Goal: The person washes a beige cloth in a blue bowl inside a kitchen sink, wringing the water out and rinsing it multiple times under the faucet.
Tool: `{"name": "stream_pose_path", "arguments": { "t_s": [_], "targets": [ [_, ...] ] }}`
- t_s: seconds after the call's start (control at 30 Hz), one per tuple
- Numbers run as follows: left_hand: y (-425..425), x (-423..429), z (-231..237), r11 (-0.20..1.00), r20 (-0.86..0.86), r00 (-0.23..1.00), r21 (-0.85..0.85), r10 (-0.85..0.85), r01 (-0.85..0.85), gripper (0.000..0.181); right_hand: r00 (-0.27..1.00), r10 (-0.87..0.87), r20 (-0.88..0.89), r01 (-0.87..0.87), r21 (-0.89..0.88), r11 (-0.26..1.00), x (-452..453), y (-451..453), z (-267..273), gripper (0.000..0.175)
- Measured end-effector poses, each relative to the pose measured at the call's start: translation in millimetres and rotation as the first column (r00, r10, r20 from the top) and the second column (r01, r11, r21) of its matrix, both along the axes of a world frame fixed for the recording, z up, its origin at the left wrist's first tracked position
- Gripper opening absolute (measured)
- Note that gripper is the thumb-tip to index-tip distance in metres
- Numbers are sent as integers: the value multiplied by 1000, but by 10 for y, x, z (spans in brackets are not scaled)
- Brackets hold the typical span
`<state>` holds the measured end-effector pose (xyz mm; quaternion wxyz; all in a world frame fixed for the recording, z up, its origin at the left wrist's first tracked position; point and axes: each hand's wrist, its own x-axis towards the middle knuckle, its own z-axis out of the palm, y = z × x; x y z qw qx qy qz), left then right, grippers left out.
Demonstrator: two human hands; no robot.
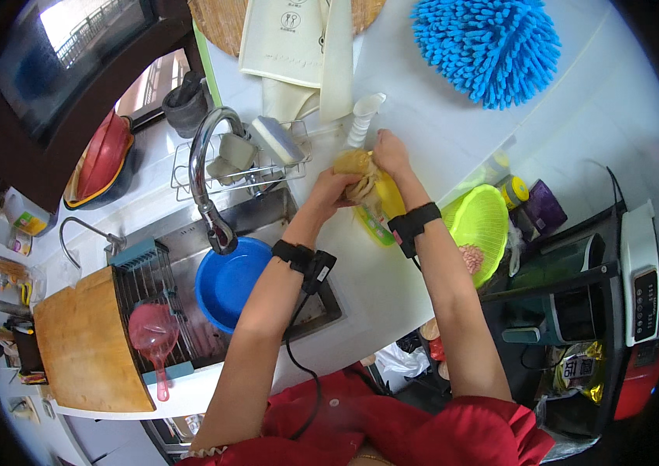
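Observation:
A bottle of yellow liquid (354, 159) with a white ribbed neck and spout (360, 125) stands on the counter between my hands. Its lower part has a yellow and green label (386, 195). My left hand (332, 189) grips a crumpled beige cloth (362, 187) against the bottle's front. Close by on the right, my right hand (391, 154) is curled at the bottle's side, near the cloth's edge. Whatever its fingers hold is hidden.
Left of my arms, a blue basin (233, 285) sits in the steel sink (318, 303) under a curved faucet (195, 163). A wire sponge rack (181, 183) borders the sink. Rightward are a green colander (495, 233) and a blue chenille mitt (486, 49).

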<state>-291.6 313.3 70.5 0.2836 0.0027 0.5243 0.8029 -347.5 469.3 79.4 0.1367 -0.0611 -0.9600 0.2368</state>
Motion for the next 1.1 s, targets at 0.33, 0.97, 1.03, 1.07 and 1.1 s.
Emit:
{"name": "stream_pose_path", "arguments": {
  "t_s": [0.33,0.97,1.03,1.07,1.1],
  "targets": [
    [-117,113,77,976,87,991,202,-105,86,27,992,-127,-6,127,-12,992,126,-48,281,27],
    [-1830,1740,-728,920,72,936,-227,344,-320,44,805,572,159,339,-914,-223,2003,-1881,-1280,26],
    [-1943,1842,-636,876,86,889,-240,449,-419,42,828,520,210,339,-926,-166,2023,-2069,-1341,23],
    [-2004,1861,-655,860,91,867,-214,489,-463,40,842,502,198,289,-951,-108,2026,-2156,-1405,22],
    [-2047,1867,-687,842,95,844,-181,529,-507,39,841,498,213,302,-948,-104,2018,-2228,-1399,22]
  ]
}}
